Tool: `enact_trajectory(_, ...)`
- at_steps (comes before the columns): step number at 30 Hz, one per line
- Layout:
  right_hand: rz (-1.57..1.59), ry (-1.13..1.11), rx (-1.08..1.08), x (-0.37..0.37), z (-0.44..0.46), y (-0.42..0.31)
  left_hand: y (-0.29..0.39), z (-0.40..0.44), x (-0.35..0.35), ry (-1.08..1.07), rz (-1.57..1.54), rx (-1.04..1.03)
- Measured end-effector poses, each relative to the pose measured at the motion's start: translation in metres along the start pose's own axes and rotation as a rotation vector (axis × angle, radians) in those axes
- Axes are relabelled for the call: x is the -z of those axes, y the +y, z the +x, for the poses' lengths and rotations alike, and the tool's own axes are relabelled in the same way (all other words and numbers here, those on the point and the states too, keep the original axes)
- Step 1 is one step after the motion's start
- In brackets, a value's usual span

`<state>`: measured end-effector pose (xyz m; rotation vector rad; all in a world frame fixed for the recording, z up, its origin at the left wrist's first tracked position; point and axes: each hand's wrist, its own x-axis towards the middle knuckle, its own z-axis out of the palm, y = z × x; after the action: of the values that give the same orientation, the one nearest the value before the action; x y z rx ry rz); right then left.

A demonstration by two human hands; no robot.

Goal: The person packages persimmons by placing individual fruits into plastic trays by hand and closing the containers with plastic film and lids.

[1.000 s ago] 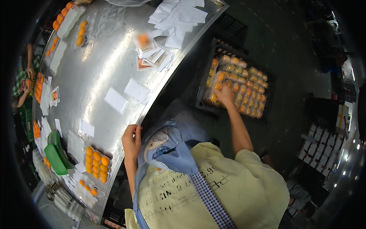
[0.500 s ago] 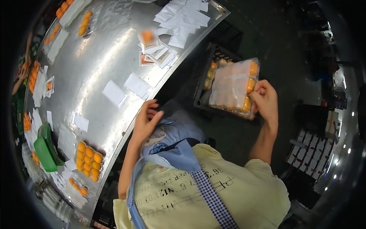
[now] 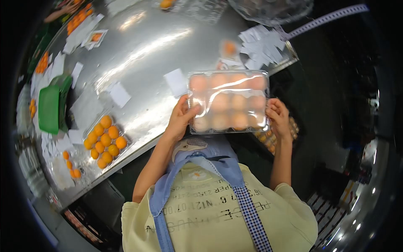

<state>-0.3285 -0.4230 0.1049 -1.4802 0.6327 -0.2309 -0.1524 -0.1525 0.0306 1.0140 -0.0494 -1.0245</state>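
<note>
In front of my chest I hold a clear plastic clamshell pack (image 3: 228,102) of round orange fruit in rows. The fruit looks pale and hazy through the plastic, with glare across the upper rows. My left hand (image 3: 183,114) grips the pack's left edge, its thumb lying on top. At the right edge, my right hand (image 3: 277,114) pinches the side with curled fingers. The pack is held level over the table's front edge. Below my right hand stands a dark crate (image 3: 273,138) with packed fruit, partly hidden by the hand and the pack.
On the metal table (image 3: 138,54) lie an open tray of orange fruit (image 3: 105,140), a green container (image 3: 53,105), loose white papers (image 3: 262,46) and a white card (image 3: 175,82). Stacked clear plastic trays (image 3: 31,168) stand at left. Another person's hand (image 3: 69,8) shows at top left.
A fruit pack was at the crate in my right hand; now both hands hold a pack over the table edge. My left hand has gone from empty to gripping. The view has turned left.
</note>
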Motion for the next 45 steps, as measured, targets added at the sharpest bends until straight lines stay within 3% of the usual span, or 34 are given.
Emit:
enact_trajectory(4,-0.058,-0.097,-0.038,-0.069,0.053,0.046,0.019,-0.029,0.05,0.232,-0.001,-0.169)
enact_trajectory(8,-0.115,-0.16,-0.122,-0.139,0.092,0.07,0.039,-0.046,0.101,0.45,0.025,-0.073)
enact_trajectory(14,-0.214,-0.229,-0.252,-0.204,0.135,0.091,0.044,-0.042,0.172,0.502,-0.197,-0.071)
enact_trajectory(20,-0.297,-0.244,-0.173,-0.225,0.161,0.105,0.039,-0.042,0.192,0.535,-0.121,0.068)
enact_trajectory(23,-0.427,-0.272,-0.142,-0.221,0.17,0.108,0.028,-0.043,0.194,0.59,0.086,0.101)
enact_trajectory(28,-0.603,-0.344,-0.016,-0.21,0.184,0.112,0.011,-0.045,0.196,0.67,0.297,0.006)
enact_trajectory(31,-0.711,-0.343,0.124,-0.211,0.202,0.112,0.001,-0.048,0.182,0.648,0.297,-0.005)
enact_trajectory(33,-0.709,-0.366,0.232,-0.221,0.234,0.106,0.0,-0.054,0.158,0.514,0.565,0.124)
enact_trajectory(35,-0.617,-0.424,0.288,-0.247,0.258,0.089,0.001,-0.055,0.132,0.301,0.333,0.302)
enact_trajectory(37,-0.44,-0.516,0.289,-0.285,0.26,0.055,0.04,-0.057,0.11,0.267,0.475,0.326)
enact_trajectory(38,-0.524,-0.523,0.393,-0.29,0.26,0.047,0.054,-0.055,0.107,0.25,0.549,0.333)
enact_trajectory(40,-0.692,-0.532,0.622,-0.301,0.261,0.033,0.056,-0.047,0.119,0.62,0.742,0.001)
enact_trajectory(41,-0.777,-0.469,0.628,-0.299,0.259,0.035,0.053,-0.042,0.126,0.806,0.828,-0.171)
enact_trajectory(44,-0.888,-0.35,0.538,-0.28,0.235,0.071,0.019,-0.015,0.163,1.006,0.712,-0.398)
enact_trajectory(45,-0.838,-0.36,0.44,-0.276,0.226,0.087,0.004,-0.007,0.166,0.959,0.478,-0.354)
